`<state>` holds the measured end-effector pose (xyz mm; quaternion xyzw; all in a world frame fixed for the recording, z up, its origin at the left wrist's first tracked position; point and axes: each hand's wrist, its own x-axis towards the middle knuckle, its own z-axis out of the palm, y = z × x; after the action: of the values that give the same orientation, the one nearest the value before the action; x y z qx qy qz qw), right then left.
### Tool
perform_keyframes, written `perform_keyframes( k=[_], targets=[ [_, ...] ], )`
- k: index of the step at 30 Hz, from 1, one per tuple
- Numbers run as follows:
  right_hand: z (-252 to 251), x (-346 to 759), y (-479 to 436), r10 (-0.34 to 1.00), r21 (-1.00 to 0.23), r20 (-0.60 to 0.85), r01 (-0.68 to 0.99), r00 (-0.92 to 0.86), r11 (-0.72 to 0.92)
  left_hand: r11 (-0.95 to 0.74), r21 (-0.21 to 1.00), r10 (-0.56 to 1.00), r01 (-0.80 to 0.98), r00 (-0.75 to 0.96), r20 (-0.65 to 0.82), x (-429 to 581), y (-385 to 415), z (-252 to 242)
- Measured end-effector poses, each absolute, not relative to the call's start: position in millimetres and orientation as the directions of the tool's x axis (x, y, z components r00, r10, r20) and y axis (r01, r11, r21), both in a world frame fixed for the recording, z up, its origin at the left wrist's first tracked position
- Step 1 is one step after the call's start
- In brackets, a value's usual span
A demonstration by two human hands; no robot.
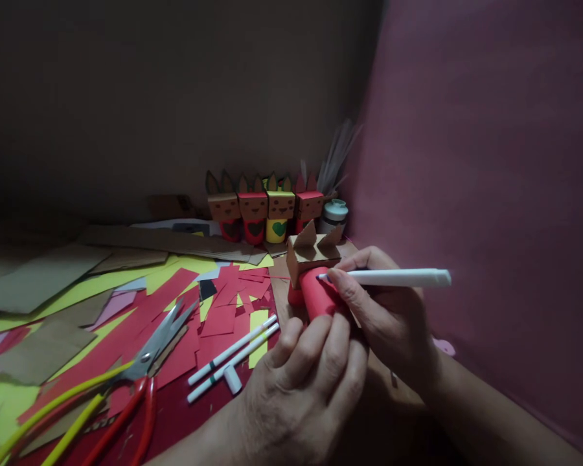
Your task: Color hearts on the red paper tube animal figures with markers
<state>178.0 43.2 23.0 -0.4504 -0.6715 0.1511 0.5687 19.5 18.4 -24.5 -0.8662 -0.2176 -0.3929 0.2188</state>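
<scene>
My left hand [315, 382] is closed around a red paper tube [315, 291], which it holds tilted. In my right hand [393, 310] is a white marker [401, 277], its tip on or very near the red surface. Just behind the tube stands a cardboard box head with two pointed ears [313, 252], with a red part under it. Whether the held tube touches that figure I cannot tell. Two white markers [233, 349] and a loose white cap [232, 380] lie left of my left hand.
Several finished-looking animal figures [251, 217] stand in a row at the back, beside a pale jar [335, 215]. Red-and-yellow-handled scissors [146, 357] lie open at front left. Paper scraps [218, 317] and cardboard pieces [48, 278] cover the left. A pink wall [490, 162] rises at right.
</scene>
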Motion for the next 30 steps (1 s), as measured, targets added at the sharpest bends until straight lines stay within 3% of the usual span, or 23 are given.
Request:
perform_keyframes(
  k=[13,18,30],
  targets=[
    [28.5,180.5,37.3,0.792,-0.709,0.608,0.417,-0.045,0.568,-0.773,-0.332,0.125,0.541,0.643,0.755,16.2,21.2,-26.0],
    [30.5,182.7,33.0,0.765,-0.673,0.638,0.416,-0.092,0.611,-0.792,-0.292,0.143,0.536,0.629,0.764,17.1,20.1,-23.5],
    [29.2,190.9,27.5,0.84,-0.789,0.541,0.32,-0.043,0.525,-0.796,-0.297,0.142,0.527,0.64,0.755,13.9,21.7,-24.9]
  ],
)
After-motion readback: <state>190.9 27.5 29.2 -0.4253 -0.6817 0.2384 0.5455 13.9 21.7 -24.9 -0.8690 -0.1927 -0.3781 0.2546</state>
